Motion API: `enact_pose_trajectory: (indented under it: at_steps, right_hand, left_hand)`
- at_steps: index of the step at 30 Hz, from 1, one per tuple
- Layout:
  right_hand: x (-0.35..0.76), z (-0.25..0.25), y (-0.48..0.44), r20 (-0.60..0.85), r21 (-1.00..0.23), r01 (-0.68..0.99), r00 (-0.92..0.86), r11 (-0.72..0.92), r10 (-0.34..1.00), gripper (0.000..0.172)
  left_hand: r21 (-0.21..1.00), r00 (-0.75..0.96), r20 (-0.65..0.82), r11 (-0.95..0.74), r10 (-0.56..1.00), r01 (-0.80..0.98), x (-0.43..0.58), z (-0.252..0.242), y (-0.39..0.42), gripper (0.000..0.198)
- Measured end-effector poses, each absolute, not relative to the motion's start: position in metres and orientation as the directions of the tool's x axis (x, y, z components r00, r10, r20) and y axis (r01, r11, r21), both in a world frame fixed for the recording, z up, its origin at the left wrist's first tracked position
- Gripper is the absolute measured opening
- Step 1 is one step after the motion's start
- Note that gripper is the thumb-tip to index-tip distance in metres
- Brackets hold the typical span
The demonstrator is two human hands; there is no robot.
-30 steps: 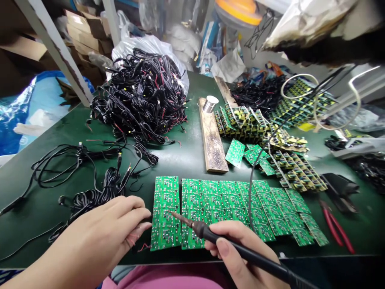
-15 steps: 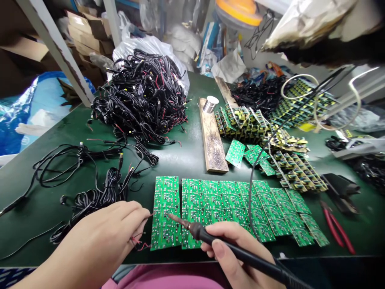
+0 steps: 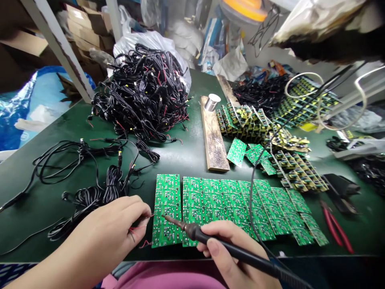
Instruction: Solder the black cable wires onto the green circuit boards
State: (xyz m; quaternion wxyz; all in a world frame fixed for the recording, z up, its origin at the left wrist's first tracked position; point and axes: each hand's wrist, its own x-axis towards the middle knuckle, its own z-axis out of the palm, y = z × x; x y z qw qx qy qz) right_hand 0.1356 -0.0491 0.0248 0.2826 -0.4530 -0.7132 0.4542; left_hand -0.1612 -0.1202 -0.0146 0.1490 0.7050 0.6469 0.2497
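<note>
My right hand [image 3: 231, 253] is closed round the black handle of a soldering iron [image 3: 198, 234], whose tip rests over the leftmost green circuit board [image 3: 167, 196]; whether it touches cannot be told. At that board's left edge, my left hand [image 3: 120, 224] pinches a thin red wire [image 3: 152, 215], its end by the board. More red wires trail under the fingers. Black cable bundles [image 3: 111, 180] lie just beyond the left hand. Right of the single board, a row of green circuit boards [image 3: 216, 198] lies solder side up.
A large heap of black cables [image 3: 144, 92] stands at the back left. Behind the boards is a scorched wooden plank [image 3: 214, 140] with a solder spool [image 3: 212, 102]. Stacked boards [image 3: 300, 170] and red-handled pliers [image 3: 336, 226] lie to the right. The iron's cord [image 3: 252, 192] crosses the row.
The soldering iron's tip has shifted left across the leftmost board, toward the wire end. My left hand has turned slightly, showing more of the red wires at its fingers.
</note>
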Motion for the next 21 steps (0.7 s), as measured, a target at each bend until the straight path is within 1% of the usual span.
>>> enact_pose_trajectory:
  at_steps: [6,10,15,19,21]
  right_hand:
    - [0.128,0.029,-0.04,-0.116,-0.939,0.336,-0.511,0.073,0.852,0.014]
    - [0.125,0.026,-0.038,-0.157,-0.941,0.338,-0.52,0.033,0.839,0.015]
    - [0.122,0.02,-0.037,-0.112,-0.946,0.314,-0.547,0.079,0.829,0.015]
    - [0.12,0.025,-0.034,-0.167,-0.929,0.366,-0.552,0.058,0.817,0.016]
    - [0.12,0.027,-0.034,-0.164,-0.923,0.378,-0.562,0.076,0.81,0.015]
  left_hand:
    - [0.569,0.069,0.067,-0.095,0.995,0.817,-0.165,-0.02,-0.125,0.025]
    - [0.574,0.08,0.078,-0.11,0.994,0.811,-0.165,-0.021,-0.127,0.026]
    - [0.554,0.076,0.1,-0.119,0.992,0.824,-0.164,-0.02,-0.128,0.026]
    - [0.547,0.085,0.08,-0.115,0.993,0.829,-0.164,-0.021,-0.129,0.027]
    - [0.54,0.086,0.067,-0.109,0.994,0.834,-0.164,-0.02,-0.129,0.029]
